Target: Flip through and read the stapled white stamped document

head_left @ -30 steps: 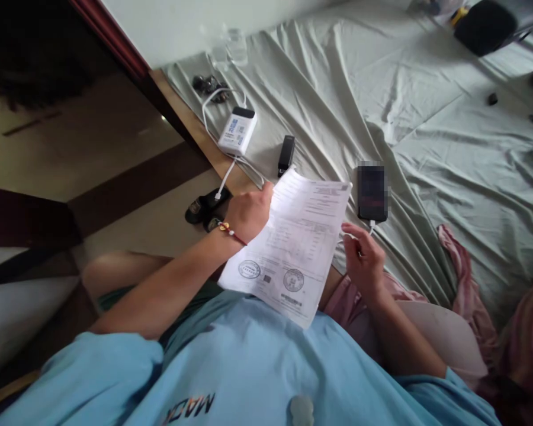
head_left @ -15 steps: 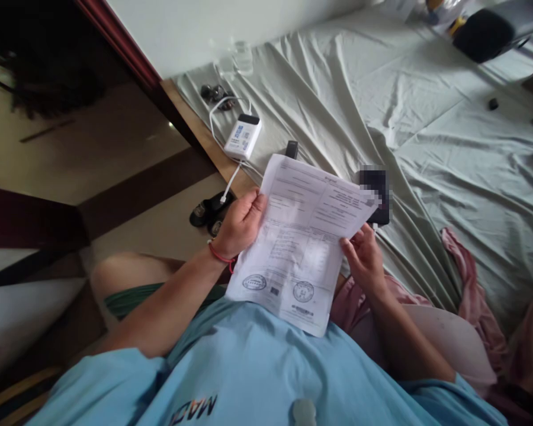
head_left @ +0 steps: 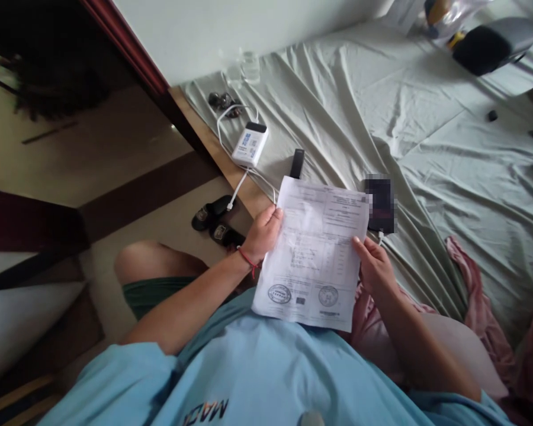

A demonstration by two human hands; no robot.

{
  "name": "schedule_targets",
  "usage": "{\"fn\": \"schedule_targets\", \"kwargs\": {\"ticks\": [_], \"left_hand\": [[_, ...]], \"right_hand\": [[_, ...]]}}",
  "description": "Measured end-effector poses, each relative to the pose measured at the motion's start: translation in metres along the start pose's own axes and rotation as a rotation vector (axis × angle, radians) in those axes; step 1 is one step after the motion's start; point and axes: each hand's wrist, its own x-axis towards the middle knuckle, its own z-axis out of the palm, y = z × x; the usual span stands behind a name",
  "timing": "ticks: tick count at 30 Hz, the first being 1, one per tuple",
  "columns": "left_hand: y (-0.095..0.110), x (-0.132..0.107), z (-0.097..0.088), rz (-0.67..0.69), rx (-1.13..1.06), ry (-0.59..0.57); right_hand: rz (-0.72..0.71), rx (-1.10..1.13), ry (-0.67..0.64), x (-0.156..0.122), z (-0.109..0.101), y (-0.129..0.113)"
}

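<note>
White paper [head_left: 313,254] hangs between my hands over my lap, just before the phone [head_left: 381,204] on the bed [head_left: 426,130]. Left hand [head_left: 264,234] and right hand [head_left: 373,266] each pinch a side edge, fingers closed. Even, light tension should keep it flat without creasing.

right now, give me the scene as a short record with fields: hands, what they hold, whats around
left hand: left hand grips the left edge of the printed sheet
right hand: right hand holds the sheet's right edge
sheet: upright in front of the chest, two round stamps near its bottom
behind sheet: phone lying on the grey-green bedsheet
left of phone: small black device, then a white power bank with a white cable
floor: dark sandals beside the bed
</note>
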Motion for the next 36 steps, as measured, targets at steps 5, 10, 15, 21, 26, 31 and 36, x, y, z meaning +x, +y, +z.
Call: {"fn": "schedule_targets", "kwargs": {"ticks": [5, 10, 15, 21, 26, 31, 36], "left_hand": [[-0.01, -0.003, 0.011, -0.1, 0.013, -0.019], [-0.006, 0.004, 0.005, -0.147, 0.116, -0.021], [0.008, 0.026, -0.011, -0.214, 0.383, -0.067], [0.027, 0.059, -0.019, -0.186, 0.728, -0.131], [0.03, 0.086, -0.016, -0.165, 0.881, -0.149], [0.021, 0.105, -0.012, -0.096, 1.002, -0.188], [0.014, 0.114, -0.012, -0.141, 1.041, -0.202]], "right_hand": [[0.068, 0.027, 0.078, 0.007, 0.006, -0.01], [0.098, -0.022, 0.099, 0.014, 0.008, -0.018], [0.137, -0.091, 0.094, 0.025, 0.009, -0.022], [0.139, -0.088, 0.118, 0.037, 0.014, -0.022], [0.118, -0.102, 0.129, 0.046, 0.017, -0.024], [0.065, -0.16, 0.085, 0.055, 0.011, -0.023], [0.067, -0.16, 0.097, 0.061, 0.005, -0.024]]}}
